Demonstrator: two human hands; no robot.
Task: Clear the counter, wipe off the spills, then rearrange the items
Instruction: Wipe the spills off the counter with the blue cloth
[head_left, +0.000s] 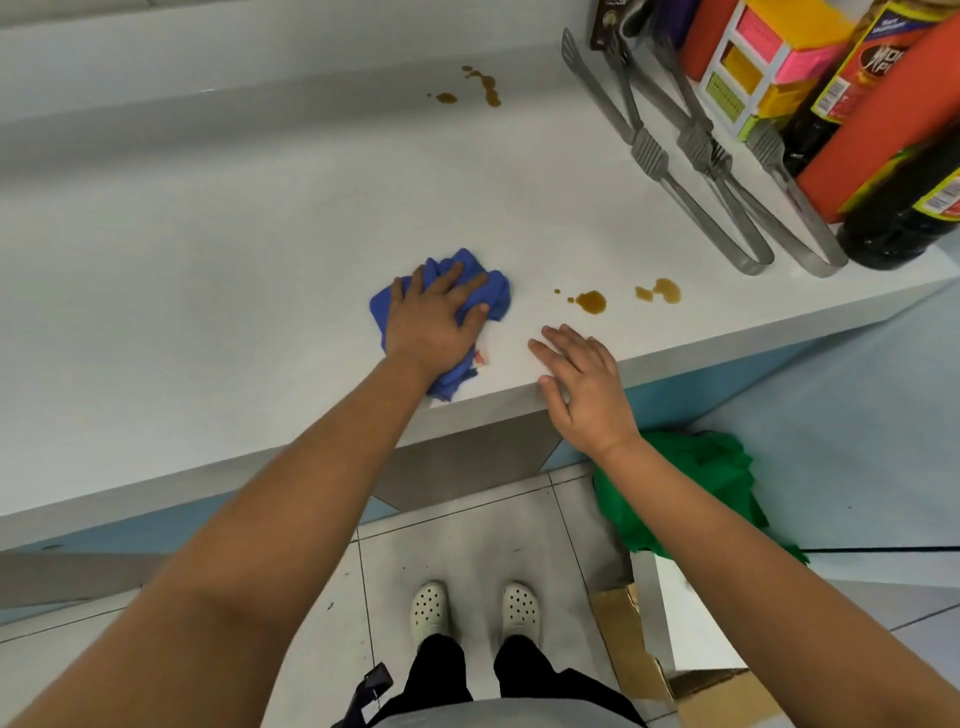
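A crumpled blue cloth (496, 288) lies on the white counter (234, 270) near its front edge. My left hand (434, 322) presses down on the cloth with fingers spread and slightly bent into it. My right hand (582, 382) rests flat on the counter's front edge, fingers straight, holding nothing. Brown spills (592, 301) sit just right of the cloth, with another brown puddle (662, 290) further right. More brown drips (485, 85) mark the back of the counter.
Several metal tongs (696, 156) lie at the right. Behind them stand dark sauce bottles (904, 218), an orange box (883, 114) and a colourful carton (753, 67). A green bag (691, 483) and cardboard box (628, 639) sit on the tiled floor.
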